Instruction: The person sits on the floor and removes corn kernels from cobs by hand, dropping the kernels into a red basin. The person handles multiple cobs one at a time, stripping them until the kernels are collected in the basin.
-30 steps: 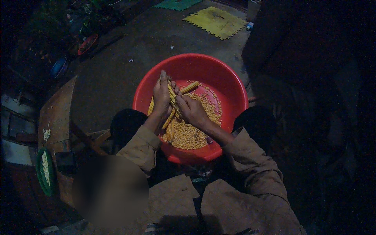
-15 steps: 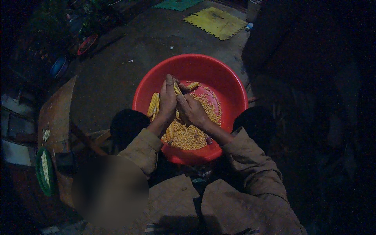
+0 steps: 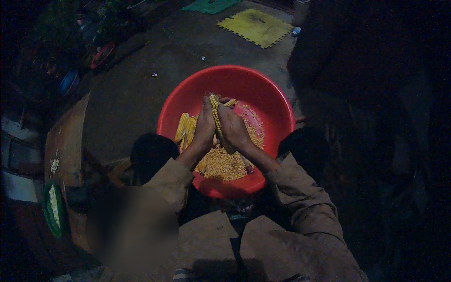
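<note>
Between my two palms, over a large red basin, an ear of corn is gripped lengthwise, its tip pointing away from me. My left hand presses its left side; my right hand wraps the right side. Some rows of kernels show along the top of the ear. Loose corn kernels cover the near part of the basin floor and trail up its right side. More yellow ears lean at the basin's left wall, partly behind my left hand. Another ear lies just beyond my right fingers.
My knees flank the basin. On the left stands a wooden table, with a green-rimmed tray of pale pieces by it. Farther off are a red basin, a blue basin and a yellow foam mat. The right side is very dark.
My right hand has opened out from a curled grip and lies flatter along the ear. More of the ear shows between my palms. The view has shifted slightly.
</note>
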Tool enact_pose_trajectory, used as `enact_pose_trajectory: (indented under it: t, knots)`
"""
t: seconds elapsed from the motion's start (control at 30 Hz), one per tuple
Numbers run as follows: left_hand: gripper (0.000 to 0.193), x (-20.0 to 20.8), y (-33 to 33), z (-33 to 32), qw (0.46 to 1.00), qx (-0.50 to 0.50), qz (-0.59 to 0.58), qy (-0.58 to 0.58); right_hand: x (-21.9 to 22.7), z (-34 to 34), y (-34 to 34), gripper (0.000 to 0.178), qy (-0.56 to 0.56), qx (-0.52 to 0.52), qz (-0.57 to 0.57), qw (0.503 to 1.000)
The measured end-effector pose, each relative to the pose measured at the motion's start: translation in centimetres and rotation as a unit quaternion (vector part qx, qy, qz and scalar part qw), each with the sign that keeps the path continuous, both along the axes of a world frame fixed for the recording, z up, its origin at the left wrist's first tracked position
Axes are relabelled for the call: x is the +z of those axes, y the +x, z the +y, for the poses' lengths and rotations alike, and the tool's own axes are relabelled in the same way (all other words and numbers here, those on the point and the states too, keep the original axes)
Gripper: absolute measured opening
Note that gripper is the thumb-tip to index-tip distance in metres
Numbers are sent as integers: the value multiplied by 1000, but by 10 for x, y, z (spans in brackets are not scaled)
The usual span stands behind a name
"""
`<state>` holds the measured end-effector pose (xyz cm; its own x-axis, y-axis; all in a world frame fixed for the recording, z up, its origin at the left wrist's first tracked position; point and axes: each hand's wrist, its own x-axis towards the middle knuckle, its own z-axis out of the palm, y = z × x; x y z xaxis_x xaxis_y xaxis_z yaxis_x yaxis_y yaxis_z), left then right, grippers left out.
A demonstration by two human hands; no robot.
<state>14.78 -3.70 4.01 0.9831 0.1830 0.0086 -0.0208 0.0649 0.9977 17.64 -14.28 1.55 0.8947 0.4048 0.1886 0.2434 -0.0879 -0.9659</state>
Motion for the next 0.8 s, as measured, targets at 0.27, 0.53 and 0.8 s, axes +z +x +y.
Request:
enact_pose_trajectory:
  t: [0.27,0.53,0.8]
  knots:
    - [76,-29,-17,-19,990,-59,111,-62,-16,-7,13,42,6,-86,-39,996]
    - [70,-43,-25,-39,993,14,12,121,8,-9,17,43,-21,-121,-52,991]
    - [68,-8,-29,-32,982,-87,159,-52,7,-18,27,36,-35,-134,-154,978]
